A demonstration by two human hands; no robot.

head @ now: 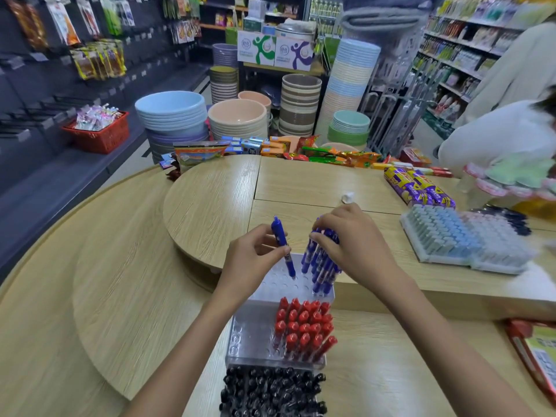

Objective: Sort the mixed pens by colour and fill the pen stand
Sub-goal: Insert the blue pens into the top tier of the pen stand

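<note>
We see a wooden table (135, 296) filling the lower frame, and at lower centre the clear pen stand (252, 332): black pens (270, 392) packed nearest the bottom edge, red pens (304, 326) in the middle section's right side, blue pens (322, 266) standing at the far section's right. Above them the right hand (352, 239) curls its fingers round the blue pens' tops, and the left hand (249, 260) pinches a single blue pen (282, 245), tip down at a hole.
</note>
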